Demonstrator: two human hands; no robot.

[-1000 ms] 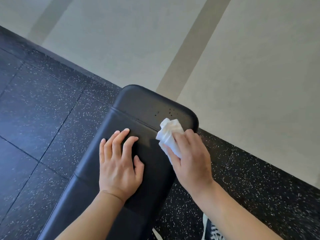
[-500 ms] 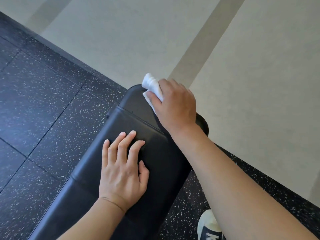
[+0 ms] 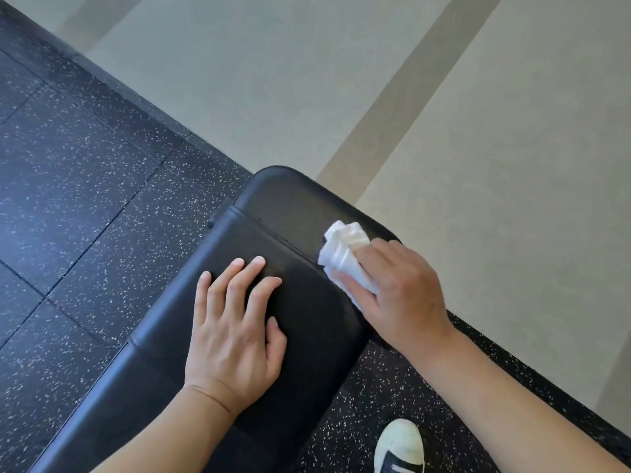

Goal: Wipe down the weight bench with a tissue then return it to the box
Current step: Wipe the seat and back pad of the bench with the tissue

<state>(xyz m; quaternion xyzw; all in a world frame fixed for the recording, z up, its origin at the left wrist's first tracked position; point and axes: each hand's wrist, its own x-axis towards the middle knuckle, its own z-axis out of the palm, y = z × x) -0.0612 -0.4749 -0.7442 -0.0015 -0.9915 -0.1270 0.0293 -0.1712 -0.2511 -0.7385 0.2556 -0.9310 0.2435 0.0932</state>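
A speckled black rubber floor [image 3: 85,186] meets a pale beige floor [image 3: 512,165] crossed by two darker tan stripes. One black padded weight bench [image 3: 307,322] runs diagonally across the rubber, its rounded end reaching the border between the two surfaces. Two bare forearms reach in from below. The left hand [image 3: 232,336] lies flat on the padding, fingers spread and relaxed, holding nothing. The right hand [image 3: 399,295] grasps one crumpled white tissue [image 3: 343,256] and presses it on the pad's right edge, near the seam at the bench's end; its fingers cover the tissue's lower part. One white-toed black sneaker [image 3: 399,445] stands on the rubber beside the bench, under the right forearm.
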